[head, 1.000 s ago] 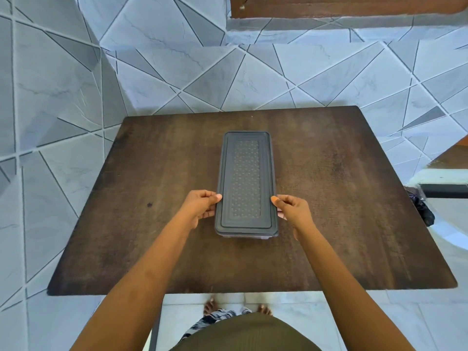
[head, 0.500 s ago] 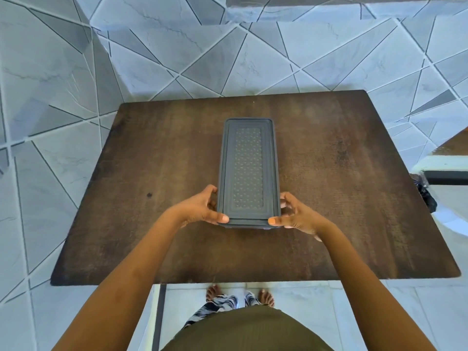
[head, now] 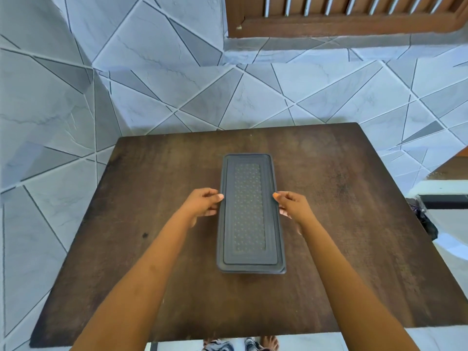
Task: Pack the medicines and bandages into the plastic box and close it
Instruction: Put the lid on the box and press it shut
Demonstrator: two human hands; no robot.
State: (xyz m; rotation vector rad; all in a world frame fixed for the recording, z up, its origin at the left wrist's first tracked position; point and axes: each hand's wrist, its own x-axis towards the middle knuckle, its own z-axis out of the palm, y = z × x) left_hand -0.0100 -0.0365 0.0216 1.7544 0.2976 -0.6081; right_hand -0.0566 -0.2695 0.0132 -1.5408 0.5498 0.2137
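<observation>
Plastic box (head: pixel 250 214), lid on and bearing no readable writing, lies lengthwise mid-bench (head: pixel 126 249). Left hand (head: pixel 203 203) and right hand (head: pixel 291 205) pinch its long sides. Both hands have slid from its near corners toward its middle.

The box (head: pixel 249 214) is a long, narrow, dark grey plastic container with rounded corners. Its lid (head: pixel 249 173) is on and sits flat and level, with a raised stepped border around a central panel of small embossed dots. The box lies flat near the middle of the table (head: pixel 126 249), its long sides running from the near edge toward the far edge, well clear of both side edges. Its contents are hidden by the lid.
</observation>
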